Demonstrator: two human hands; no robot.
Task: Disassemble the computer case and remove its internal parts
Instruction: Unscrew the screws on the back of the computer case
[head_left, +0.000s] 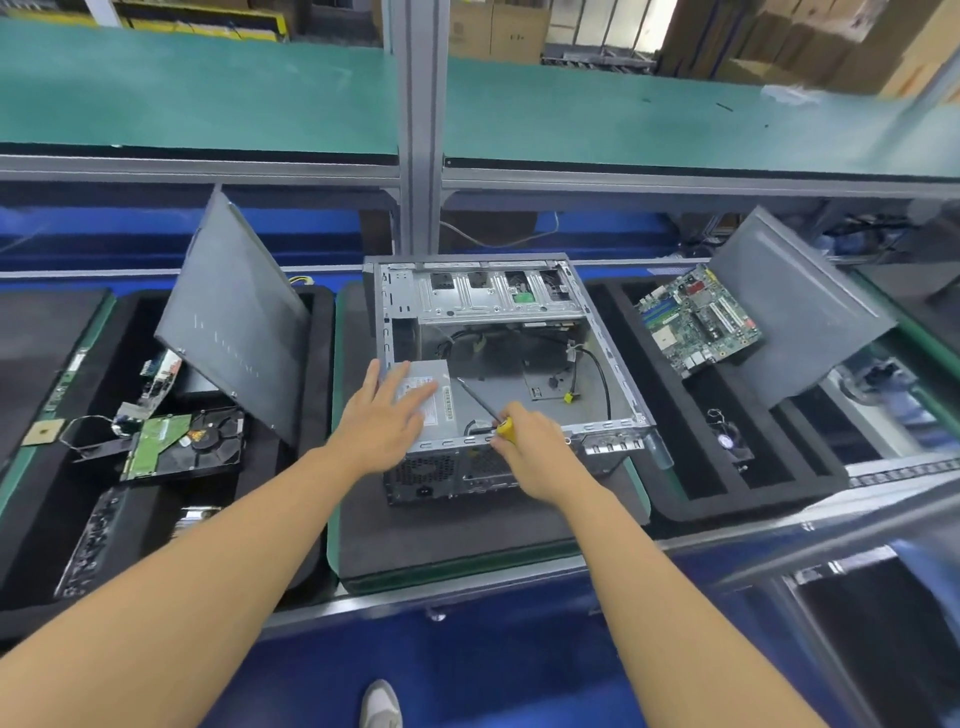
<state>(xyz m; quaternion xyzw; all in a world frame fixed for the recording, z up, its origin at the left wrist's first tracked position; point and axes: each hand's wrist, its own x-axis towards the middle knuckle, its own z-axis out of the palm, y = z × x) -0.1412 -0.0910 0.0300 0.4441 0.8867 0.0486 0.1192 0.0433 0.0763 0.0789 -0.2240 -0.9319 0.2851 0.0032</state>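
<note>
An open grey computer case (613, 364) lies on a dark mat in the middle, its side panel off. Inside at the near left sits a silver power supply (447, 400), and black cables (592, 364) run across the case floor. My left hand (384, 421) rests flat on the power supply with fingers straight. My right hand (530, 447) grips a yellow-handled screwdriver (505, 429) at the case's near rim, its dark shaft pointing up-left into the case. A drive cage (488, 296) fills the far end of the case.
A green motherboard (696, 317) leans in the black foam tray (810, 488) at right, beside a grey side panel (800, 306). At left, another grey panel (234, 322) leans over a tray with a hard drive (176, 447), small boards and a cable. A green shelf (208, 98) runs behind.
</note>
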